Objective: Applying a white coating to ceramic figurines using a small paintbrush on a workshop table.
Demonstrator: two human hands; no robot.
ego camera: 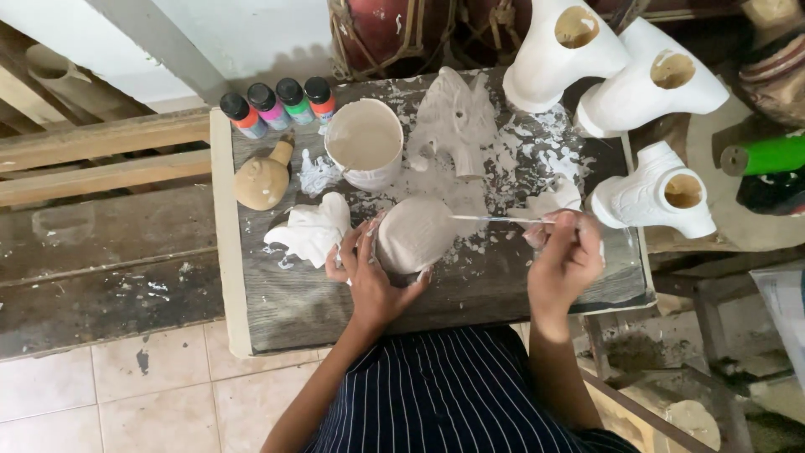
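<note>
The left hand [369, 273] cups a rounded, pale clay piece [412, 235] from below and the side, fingers curled around it, holding it over the paint-splashed wooden board [277, 310]. What the piece depicts is hard to tell, since the hand hides its lower part. The right hand [566, 260] is closed on a thin brush [495, 219], pinched between thumb and fingers; the brush lies nearly level and its far end touches the piece's right side, though the tip is too fine to make out.

Just beyond the piece stands a white cup [365, 143] of pale paint, with a whitish elephant figure [457, 117] beside it. A crumpled white rag [314, 231] lies just left of the left hand. Four small paint bottles [277, 105] line the board's far left corner, near a tan gourd-shaped figure [264, 178]. Three white figures [637, 92] with holes on top sit at the right, the topmost one cut off by the frame.
</note>
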